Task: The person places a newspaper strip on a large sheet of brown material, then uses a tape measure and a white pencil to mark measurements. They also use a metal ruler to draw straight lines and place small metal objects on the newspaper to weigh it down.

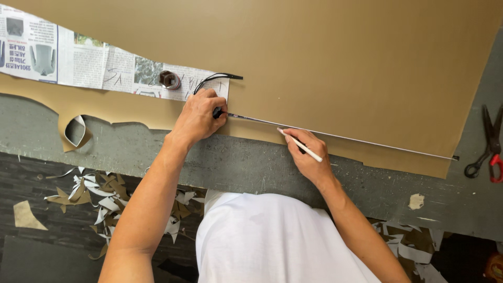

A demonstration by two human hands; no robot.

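Observation:
A large tan sheet (340, 57) lies across a grey worktable (246, 165). A thin metal rod (367, 141) rests on the sheet, running from left down to the right. My left hand (198, 118) presses the rod's black left end against the sheet. My right hand (308, 152) holds a white pencil (300, 145) with its tip touching the sheet beside the rod. A strip of newspaper pattern (78, 60) lies on the sheet at the left, with a small dark weight (168, 79) on it.
Black scissors with a red-handled tool (490, 147) lie at the table's right edge. A black cord (215, 78) curls above my left hand. Cut scraps (99, 196) litter the dark floor below the table. A curled offcut (76, 131) hangs at the sheet's left edge.

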